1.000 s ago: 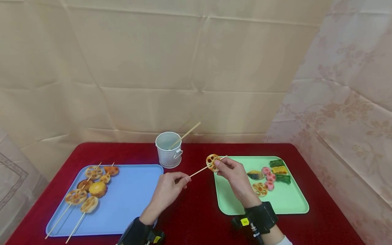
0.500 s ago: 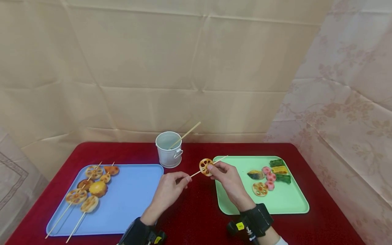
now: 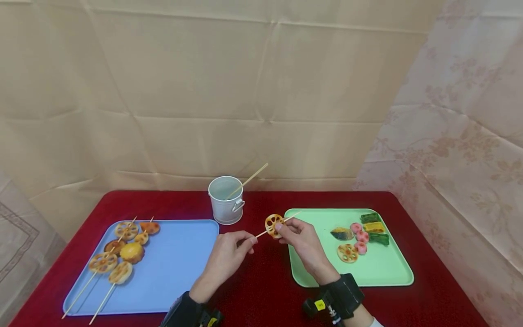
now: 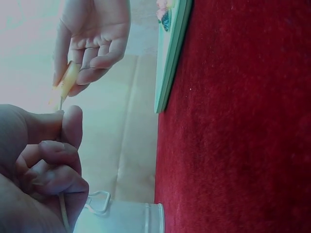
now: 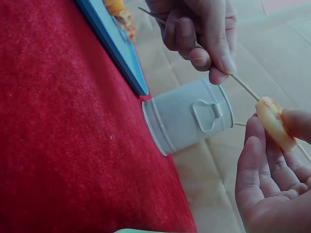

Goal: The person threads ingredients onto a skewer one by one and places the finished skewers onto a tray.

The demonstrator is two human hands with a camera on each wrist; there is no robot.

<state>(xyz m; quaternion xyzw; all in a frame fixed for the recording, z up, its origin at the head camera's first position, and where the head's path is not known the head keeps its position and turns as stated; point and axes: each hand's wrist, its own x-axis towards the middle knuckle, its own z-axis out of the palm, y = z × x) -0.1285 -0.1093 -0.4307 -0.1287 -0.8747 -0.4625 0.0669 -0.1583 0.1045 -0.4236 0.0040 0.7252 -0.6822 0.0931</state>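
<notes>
My left hand (image 3: 229,254) pinches a thin wooden skewer (image 3: 262,234) between thumb and forefinger, near the middle of the table. A lotus root slice (image 3: 271,222), browned and full of holes, sits on that skewer, and my right hand (image 3: 304,245) pinches it by its edge. In the right wrist view the skewer (image 5: 245,87) runs from the left hand through the lotus root slice (image 5: 273,124) and out past it. The left wrist view shows the lotus root slice (image 4: 67,85) edge-on, just beyond the left thumb.
On the left, a blue tray (image 3: 180,268) bears two filled skewers (image 3: 102,262). A white bucket (image 3: 226,211) holding a skewer stands at the back. The green tray (image 3: 392,272) at right carries another lotus slice (image 3: 347,253), pink pieces (image 3: 361,237), and green and yellow pieces.
My right hand has slid the lotus root slice along the skewer, down and left toward my left hand, leaving more skewer past the slice. The left hand has barely moved.
</notes>
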